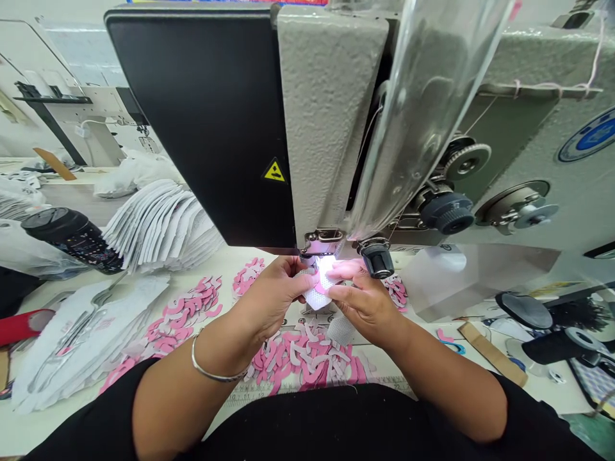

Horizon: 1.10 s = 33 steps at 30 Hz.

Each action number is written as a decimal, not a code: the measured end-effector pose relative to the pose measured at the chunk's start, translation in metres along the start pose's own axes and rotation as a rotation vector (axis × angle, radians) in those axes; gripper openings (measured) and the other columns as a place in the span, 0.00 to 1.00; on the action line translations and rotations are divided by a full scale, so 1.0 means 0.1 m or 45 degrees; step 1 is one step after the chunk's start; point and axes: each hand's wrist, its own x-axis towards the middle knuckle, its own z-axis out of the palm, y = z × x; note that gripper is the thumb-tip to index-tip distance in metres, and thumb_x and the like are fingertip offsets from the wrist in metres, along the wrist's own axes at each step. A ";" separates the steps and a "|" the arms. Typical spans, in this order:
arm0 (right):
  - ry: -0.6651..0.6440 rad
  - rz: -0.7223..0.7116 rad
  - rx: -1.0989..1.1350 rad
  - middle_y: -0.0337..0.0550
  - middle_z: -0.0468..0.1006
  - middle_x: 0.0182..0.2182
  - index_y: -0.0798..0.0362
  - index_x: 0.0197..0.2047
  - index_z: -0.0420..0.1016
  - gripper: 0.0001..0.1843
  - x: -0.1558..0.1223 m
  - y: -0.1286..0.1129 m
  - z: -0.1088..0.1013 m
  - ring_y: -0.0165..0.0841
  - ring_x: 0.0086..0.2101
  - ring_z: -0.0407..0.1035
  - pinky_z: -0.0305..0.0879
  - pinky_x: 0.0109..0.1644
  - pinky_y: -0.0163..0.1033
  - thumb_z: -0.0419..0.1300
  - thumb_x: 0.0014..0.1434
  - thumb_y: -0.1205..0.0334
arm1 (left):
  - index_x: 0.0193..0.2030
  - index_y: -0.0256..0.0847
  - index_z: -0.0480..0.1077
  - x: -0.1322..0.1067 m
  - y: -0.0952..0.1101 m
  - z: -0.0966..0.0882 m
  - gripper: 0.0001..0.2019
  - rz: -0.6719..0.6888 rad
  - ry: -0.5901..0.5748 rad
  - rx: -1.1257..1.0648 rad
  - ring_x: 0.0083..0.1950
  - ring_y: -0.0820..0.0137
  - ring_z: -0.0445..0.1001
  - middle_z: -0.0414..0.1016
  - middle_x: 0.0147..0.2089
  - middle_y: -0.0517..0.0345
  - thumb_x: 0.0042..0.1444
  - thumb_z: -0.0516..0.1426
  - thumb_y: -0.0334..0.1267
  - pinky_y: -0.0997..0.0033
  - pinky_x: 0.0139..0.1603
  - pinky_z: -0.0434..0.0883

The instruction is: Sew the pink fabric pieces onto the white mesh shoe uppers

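Note:
My left hand (276, 294) and my right hand (365, 307) pinch a white mesh fabric piece (318, 299) with a pink curved piece (336, 270) on it. Both sit just below the metal presser foot (319, 246) of an industrial sewing machine (331, 115). The needle area is hidden behind the foot and my fingers, and bright lamp light washes out the fabric there. Near my right hand lies a loose mesh piece (340, 330), on a heap of pink and white cut strips (302, 358). A metal bangle (211, 365) circles my left wrist.
Fanned stacks of white mesh pieces (163, 224) stand to the left, beside a dark patterned bottle (72, 240). More pink strips (185, 314) lie on the table (62, 435). A clear plastic sheet (456, 282) lies to the right of the machine.

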 end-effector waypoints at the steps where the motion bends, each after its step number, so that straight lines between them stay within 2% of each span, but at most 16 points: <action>1: -0.022 0.013 0.004 0.41 0.73 0.35 0.46 0.38 0.77 0.09 0.00 0.01 0.00 0.35 0.40 0.68 0.65 0.48 0.46 0.57 0.65 0.68 | 0.34 0.37 0.69 0.01 0.00 0.00 0.10 0.001 -0.008 0.001 0.29 0.75 0.69 0.69 0.31 0.61 0.44 0.65 0.31 0.75 0.27 0.65; 6: -0.060 0.060 0.022 0.43 0.72 0.39 0.46 0.40 0.78 0.11 -0.03 0.02 -0.01 0.36 0.41 0.67 0.65 0.48 0.47 0.55 0.65 0.68 | 0.33 0.36 0.71 0.02 0.02 0.01 0.10 -0.002 -0.040 0.007 0.28 0.76 0.68 0.69 0.30 0.61 0.44 0.66 0.33 0.76 0.26 0.63; 9: -0.050 0.050 0.033 0.43 0.73 0.39 0.46 0.40 0.78 0.10 -0.04 0.02 0.00 0.36 0.42 0.67 0.65 0.47 0.46 0.56 0.65 0.68 | 0.35 0.36 0.70 0.01 0.03 0.01 0.12 -0.027 0.006 0.017 0.29 0.76 0.67 0.69 0.31 0.61 0.44 0.66 0.34 0.76 0.26 0.63; 16: -0.181 0.143 -0.089 0.41 0.72 0.39 0.40 0.43 0.79 0.13 -0.05 0.05 -0.01 0.35 0.41 0.66 0.64 0.49 0.45 0.59 0.63 0.68 | 0.43 0.38 0.69 -0.04 0.00 0.03 0.18 -0.006 0.061 0.032 0.30 0.77 0.69 0.71 0.39 0.60 0.46 0.66 0.35 0.76 0.25 0.66; 20: -0.215 0.116 -0.091 0.41 0.71 0.38 0.40 0.43 0.79 0.12 -0.05 0.08 -0.03 0.34 0.40 0.66 0.64 0.48 0.43 0.60 0.63 0.68 | 0.45 0.40 0.68 -0.06 -0.03 0.05 0.19 0.011 0.060 0.022 0.28 0.79 0.68 0.71 0.42 0.60 0.46 0.66 0.35 0.77 0.23 0.66; 33: -0.184 0.209 0.034 0.41 0.71 0.36 0.41 0.46 0.80 0.11 -0.06 0.13 0.01 0.33 0.38 0.67 0.65 0.49 0.45 0.58 0.66 0.64 | 0.44 0.40 0.66 -0.03 -0.06 0.04 0.17 0.011 0.056 0.004 0.22 0.81 0.65 0.68 0.35 0.65 0.50 0.66 0.37 0.77 0.22 0.65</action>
